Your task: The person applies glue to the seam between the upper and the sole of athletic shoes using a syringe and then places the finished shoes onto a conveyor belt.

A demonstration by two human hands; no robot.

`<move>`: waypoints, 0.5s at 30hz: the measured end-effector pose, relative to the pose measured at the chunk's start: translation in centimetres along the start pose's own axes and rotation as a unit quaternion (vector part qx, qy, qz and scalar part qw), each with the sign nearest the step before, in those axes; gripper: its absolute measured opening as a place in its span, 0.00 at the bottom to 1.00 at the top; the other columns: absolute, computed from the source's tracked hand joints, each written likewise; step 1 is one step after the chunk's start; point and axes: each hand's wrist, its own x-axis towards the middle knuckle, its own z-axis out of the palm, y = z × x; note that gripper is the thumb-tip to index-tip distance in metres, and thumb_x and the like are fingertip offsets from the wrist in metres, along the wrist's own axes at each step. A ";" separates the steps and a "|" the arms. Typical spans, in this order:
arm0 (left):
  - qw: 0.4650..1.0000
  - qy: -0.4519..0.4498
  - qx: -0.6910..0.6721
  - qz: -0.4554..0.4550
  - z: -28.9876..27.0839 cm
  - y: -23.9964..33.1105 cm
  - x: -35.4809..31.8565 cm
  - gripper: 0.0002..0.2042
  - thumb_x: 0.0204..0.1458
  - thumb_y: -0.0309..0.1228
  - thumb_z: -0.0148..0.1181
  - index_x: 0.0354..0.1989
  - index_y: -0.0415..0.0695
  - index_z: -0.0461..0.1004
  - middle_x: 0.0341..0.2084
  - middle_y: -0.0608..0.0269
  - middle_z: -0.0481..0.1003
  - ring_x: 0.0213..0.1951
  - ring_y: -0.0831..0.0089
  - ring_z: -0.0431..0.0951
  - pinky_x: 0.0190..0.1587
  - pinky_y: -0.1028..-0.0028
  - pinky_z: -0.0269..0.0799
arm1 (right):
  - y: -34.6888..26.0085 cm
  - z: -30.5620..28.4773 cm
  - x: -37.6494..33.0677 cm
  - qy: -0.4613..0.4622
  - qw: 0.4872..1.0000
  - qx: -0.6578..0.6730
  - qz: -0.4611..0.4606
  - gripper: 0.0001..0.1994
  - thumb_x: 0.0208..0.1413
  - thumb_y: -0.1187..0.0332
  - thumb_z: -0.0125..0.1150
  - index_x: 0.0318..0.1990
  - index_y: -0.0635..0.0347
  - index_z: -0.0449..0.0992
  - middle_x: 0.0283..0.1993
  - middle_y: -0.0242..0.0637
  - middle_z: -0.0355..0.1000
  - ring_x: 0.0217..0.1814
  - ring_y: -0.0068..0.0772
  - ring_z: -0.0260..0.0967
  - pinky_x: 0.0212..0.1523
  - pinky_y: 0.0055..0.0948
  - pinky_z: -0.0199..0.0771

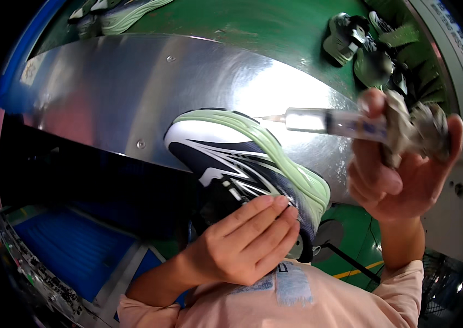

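A running shoe [231,164], white and dark navy with a pale green sole, lies tilted on its side over the near edge of a metal table. My left hand [248,240] is closed on its heel and collar side, fingers together; the thumb is hidden. In my right hand [395,175] is a clear syringe [319,120] with a thin needle, its tip at the green sole edge. Crumpled greyish wrapping covers the syringe's rear, where my fingers grip it. Whether the tip touches the sole, I cannot tell.
The shiny metal table [116,82] curves across the view, with a green belt [275,33] beyond it. Several shoes [346,38] sit at the far right, and more shoes [127,16] at the far left. A blue panel [73,251] is at lower left.
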 end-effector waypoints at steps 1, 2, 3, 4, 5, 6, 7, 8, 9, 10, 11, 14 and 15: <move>1.000 -0.006 0.003 -0.004 -0.1 0.1 0.0 0.08 0.45 0.24 0.57 0.34 0.43 0.79 0.36 0.61 0.79 0.43 0.64 0.79 0.49 0.66 0.74 | 0.4 0.6 1.1 0.028 0.999 0.027 0.018 0.39 0.54 0.29 0.33 0.55 0.58 0.54 0.17 0.28 0.57 0.13 0.19 0.47 0.14 0.20 0.51; 1.000 -0.008 -0.001 -0.015 -0.1 0.2 -0.2 0.08 0.45 0.25 0.57 0.34 0.43 0.79 0.37 0.61 0.79 0.44 0.64 0.78 0.49 0.67 0.74 | 0.8 1.3 2.2 0.057 0.996 0.054 0.035 0.40 0.54 0.29 0.31 0.57 0.59 0.53 0.18 0.29 0.57 0.14 0.20 0.47 0.15 0.20 0.52; 1.000 -0.002 -0.001 -0.009 0.0 0.2 -0.4 0.08 0.46 0.25 0.58 0.34 0.43 0.79 0.38 0.61 0.78 0.44 0.64 0.78 0.50 0.67 0.74 | 0.9 1.0 2.9 0.026 0.996 0.069 0.051 0.41 0.54 0.29 0.29 0.58 0.60 0.53 0.19 0.29 0.56 0.15 0.20 0.46 0.16 0.21 0.52; 1.000 0.006 -0.003 -0.014 0.3 0.4 -0.6 0.07 0.46 0.25 0.58 0.34 0.42 0.79 0.38 0.61 0.78 0.44 0.64 0.78 0.50 0.66 0.74 | 1.0 0.8 3.7 -0.004 0.994 0.083 0.070 0.42 0.54 0.29 0.28 0.60 0.60 0.53 0.20 0.30 0.55 0.16 0.21 0.46 0.17 0.21 0.52; 1.000 0.014 -0.005 -0.019 0.4 0.6 -0.7 0.07 0.46 0.26 0.58 0.33 0.42 0.79 0.38 0.61 0.78 0.44 0.64 0.78 0.50 0.66 0.74 | 1.2 0.7 4.6 -0.036 0.991 0.095 0.089 0.44 0.54 0.29 0.26 0.61 0.61 0.53 0.21 0.30 0.55 0.17 0.21 0.46 0.17 0.21 0.52; 1.000 0.015 -0.010 -0.016 0.5 0.5 -0.8 0.07 0.47 0.26 0.57 0.34 0.41 0.78 0.38 0.60 0.77 0.45 0.64 0.78 0.52 0.66 0.73 | 1.4 1.0 5.0 -0.025 0.989 0.098 0.105 0.44 0.54 0.29 0.26 0.61 0.61 0.53 0.21 0.30 0.54 0.17 0.21 0.46 0.17 0.21 0.51; 1.000 0.014 -0.006 -0.009 0.3 0.4 -0.9 0.07 0.47 0.26 0.56 0.34 0.41 0.78 0.38 0.60 0.77 0.45 0.64 0.78 0.52 0.67 0.73 | 1.5 1.3 5.3 -0.019 0.988 0.094 0.118 0.44 0.54 0.28 0.25 0.61 0.61 0.53 0.21 0.30 0.54 0.17 0.21 0.45 0.18 0.21 0.50; 1.000 0.013 -0.002 -0.001 0.2 0.3 -1.0 0.08 0.48 0.26 0.55 0.34 0.41 0.78 0.39 0.59 0.77 0.45 0.64 0.78 0.52 0.67 0.72 | 1.7 1.6 5.8 -0.014 0.987 0.090 0.131 0.44 0.54 0.28 0.24 0.61 0.61 0.53 0.21 0.30 0.54 0.18 0.21 0.45 0.18 0.21 0.50; 1.000 0.012 -0.001 0.007 0.2 0.2 -1.1 0.08 0.48 0.27 0.55 0.34 0.41 0.78 0.39 0.59 0.77 0.45 0.64 0.78 0.53 0.67 0.72 | 1.8 1.7 6.2 -0.007 0.986 0.086 0.144 0.44 0.54 0.28 0.23 0.61 0.61 0.53 0.21 0.30 0.53 0.18 0.21 0.45 0.18 0.21 0.49; 1.000 0.020 0.001 0.016 0.3 0.1 -1.1 0.08 0.49 0.27 0.53 0.35 0.40 0.77 0.38 0.58 0.77 0.44 0.64 0.78 0.54 0.68 0.71 | 2.0 1.6 6.5 -0.012 0.986 0.081 0.149 0.44 0.54 0.28 0.23 0.61 0.61 0.53 0.21 0.30 0.53 0.18 0.21 0.45 0.18 0.21 0.49; 1.000 0.021 -0.004 0.018 0.3 0.0 -1.2 0.09 0.49 0.27 0.53 0.35 0.40 0.77 0.38 0.58 0.77 0.44 0.64 0.78 0.54 0.68 0.71 | 2.2 1.5 6.8 -0.016 0.985 0.076 0.153 0.45 0.54 0.28 0.23 0.61 0.61 0.53 0.21 0.29 0.53 0.18 0.21 0.45 0.18 0.21 0.49; 0.999 0.023 -0.008 0.023 -0.2 0.0 -1.5 0.09 0.50 0.28 0.52 0.34 0.38 0.77 0.38 0.57 0.77 0.44 0.64 0.78 0.54 0.67 0.71 | 2.3 2.3 7.8 -0.020 0.987 0.047 0.155 0.45 0.54 0.28 0.22 0.61 0.62 0.54 0.21 0.29 0.53 0.17 0.21 0.43 0.16 0.21 0.48; 0.999 0.024 -0.007 0.025 -0.3 -0.1 -1.6 0.09 0.50 0.28 0.52 0.34 0.38 0.77 0.38 0.57 0.77 0.44 0.64 0.78 0.54 0.67 0.71 | 2.4 2.7 8.0 -0.013 0.986 0.039 0.159 0.44 0.54 0.28 0.22 0.61 0.62 0.54 0.20 0.29 0.53 0.16 0.21 0.43 0.16 0.21 0.49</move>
